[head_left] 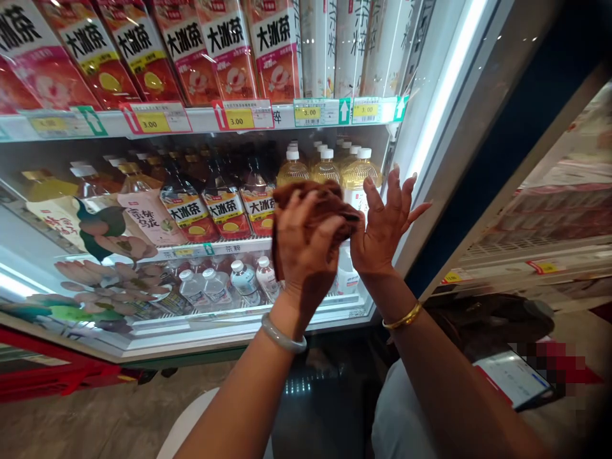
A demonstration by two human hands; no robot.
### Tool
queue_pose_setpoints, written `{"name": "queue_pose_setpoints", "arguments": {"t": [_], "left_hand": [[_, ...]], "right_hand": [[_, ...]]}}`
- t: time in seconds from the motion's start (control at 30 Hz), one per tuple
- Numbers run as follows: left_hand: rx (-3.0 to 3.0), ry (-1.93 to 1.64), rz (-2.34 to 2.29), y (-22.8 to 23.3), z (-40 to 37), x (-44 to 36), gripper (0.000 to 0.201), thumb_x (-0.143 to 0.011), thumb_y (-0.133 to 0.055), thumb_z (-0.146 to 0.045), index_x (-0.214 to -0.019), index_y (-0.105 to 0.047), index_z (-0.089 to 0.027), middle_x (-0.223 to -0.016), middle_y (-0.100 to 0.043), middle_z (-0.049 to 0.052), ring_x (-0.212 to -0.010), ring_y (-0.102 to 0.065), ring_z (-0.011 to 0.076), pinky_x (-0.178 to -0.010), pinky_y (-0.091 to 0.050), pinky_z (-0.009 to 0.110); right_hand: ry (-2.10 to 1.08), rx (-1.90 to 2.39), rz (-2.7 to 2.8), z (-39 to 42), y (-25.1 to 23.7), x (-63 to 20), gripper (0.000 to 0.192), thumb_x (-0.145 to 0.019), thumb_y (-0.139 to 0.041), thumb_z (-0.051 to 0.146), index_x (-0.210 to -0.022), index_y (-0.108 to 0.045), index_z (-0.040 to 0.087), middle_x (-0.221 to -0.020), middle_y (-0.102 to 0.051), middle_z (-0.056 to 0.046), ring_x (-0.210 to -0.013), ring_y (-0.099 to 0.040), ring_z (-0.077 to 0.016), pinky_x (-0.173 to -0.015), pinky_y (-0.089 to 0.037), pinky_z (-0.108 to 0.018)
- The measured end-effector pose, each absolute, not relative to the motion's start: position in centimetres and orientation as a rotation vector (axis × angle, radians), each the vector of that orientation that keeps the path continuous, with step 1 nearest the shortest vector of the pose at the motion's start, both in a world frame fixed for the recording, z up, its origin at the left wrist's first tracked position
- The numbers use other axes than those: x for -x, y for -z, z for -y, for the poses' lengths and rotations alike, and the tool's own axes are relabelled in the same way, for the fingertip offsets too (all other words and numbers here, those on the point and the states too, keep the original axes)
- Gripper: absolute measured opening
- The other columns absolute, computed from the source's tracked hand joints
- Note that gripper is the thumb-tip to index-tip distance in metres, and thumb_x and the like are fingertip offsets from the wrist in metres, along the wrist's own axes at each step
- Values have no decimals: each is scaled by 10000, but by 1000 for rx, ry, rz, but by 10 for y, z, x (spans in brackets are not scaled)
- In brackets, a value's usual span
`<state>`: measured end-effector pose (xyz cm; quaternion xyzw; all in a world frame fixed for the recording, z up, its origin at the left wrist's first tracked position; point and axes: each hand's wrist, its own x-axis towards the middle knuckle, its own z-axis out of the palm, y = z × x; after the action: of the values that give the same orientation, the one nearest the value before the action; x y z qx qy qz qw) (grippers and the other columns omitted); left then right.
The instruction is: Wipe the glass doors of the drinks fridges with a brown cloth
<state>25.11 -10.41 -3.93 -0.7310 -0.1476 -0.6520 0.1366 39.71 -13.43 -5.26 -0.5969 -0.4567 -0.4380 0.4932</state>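
Note:
My left hand (306, 252) is closed around a bunched brown cloth (319, 199), held up in front of a drinks fridge. My right hand (386, 220) is beside it with fingers spread and the palm touching the cloth's right edge. A pale bangle sits on my left wrist and a gold bangle on my right. Behind the hands, yellow-drink bottles with white caps (356, 172) stand on the middle shelf.
The fridge shelf (191, 120) carries yellow price tags reading 3.00. Dark tea bottles (224, 204) fill the middle row and small clear bottles (243, 280) the bottom. The fridge's white frame (444, 166) slants at right. A device with a screen (514, 376) lies lower right.

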Motion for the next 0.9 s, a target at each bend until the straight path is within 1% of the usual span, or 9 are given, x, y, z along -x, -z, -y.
{"name": "queue_pose_setpoints", "arguments": {"t": [0.1,0.23,0.33,0.47,0.53,0.6,0.7,0.8,0.9], "left_hand": [[2192,1833,379,37,104,-250,357,-885,-683,-155,-1219,-657,-279,-1516,-523,89,-1527,-409,318,-1269,-316,606],[1973,2048,604,9,92,-222,451,-845,-690,-93,-1264,-640,-251,-1541,-490,120,-1514,-424,310,-1269,-331,557],[1853,2131,741,-1,89,-212,477,-838,-704,-90,-1284,-626,-239,-1524,-495,136,-1508,-428,314,-1259,-348,554],[2058,1965,621,15,101,-229,426,-849,-688,-105,-1245,-646,-259,-1544,-483,121,-1522,-405,336,-1269,-315,597],[2200,1841,476,25,107,-238,403,-864,-676,-111,-1232,-655,-274,-1522,-513,109,-1517,-412,332,-1274,-306,609],[2244,1814,445,28,110,-239,402,-875,-661,-97,-1235,-652,-275,-1519,-514,111,-1521,-409,329,-1271,-315,608],[2062,2006,650,20,106,-227,422,-868,-669,-83,-1247,-641,-266,-1547,-475,122,-1521,-409,319,-1274,-313,593],[1818,2230,860,9,97,-213,455,-867,-713,-133,-1292,-626,-272,-1520,-485,127,-1483,-450,297,-1274,-326,561],[1810,2254,866,10,94,-212,460,-867,-716,-134,-1302,-623,-251,-1519,-478,146,-1484,-452,307,-1259,-359,545]], "right_hand": [[1040,1377,1127,136,37,-393,519,-1060,-334,344,-1571,-413,296,-1688,-369,-101,-1646,-163,-327,-1257,16,-749],[998,1305,1153,139,24,-384,557,-1045,-349,321,-1602,-368,308,-1703,-351,-79,-1650,-142,-337,-1257,45,-761],[957,1329,1172,135,26,-376,587,-1040,-371,285,-1623,-322,320,-1706,-355,-72,-1651,-154,-310,-1279,28,-733],[959,1372,1161,129,31,-371,665,-1016,-409,238,-1653,-242,330,-1699,-378,-55,-1652,-159,-274,-1302,28,-693],[962,1364,1168,129,32,-371,681,-1009,-405,221,-1659,-228,324,-1705,-368,-55,-1652,-158,-269,-1309,22,-683],[955,1357,1174,131,31,-371,680,-1016,-406,219,-1661,-224,331,-1708,-363,-53,-1651,-164,-268,-1315,16,-675],[950,1386,1175,132,33,-373,703,-1024,-439,232,-1668,-186,356,-1711,-360,-41,-1649,-171,-271,-1322,10,-669],[995,1398,1197,129,40,-375,746,-1020,-472,235,-1672,-136,369,-1726,-326,-23,-1654,-141,-262,-1333,6,-649],[1046,1394,1230,127,46,-378,754,-1018,-488,240,-1671,-135,374,-1738,-294,-14,-1657,-119,-253,-1344,-13,-624]]}}
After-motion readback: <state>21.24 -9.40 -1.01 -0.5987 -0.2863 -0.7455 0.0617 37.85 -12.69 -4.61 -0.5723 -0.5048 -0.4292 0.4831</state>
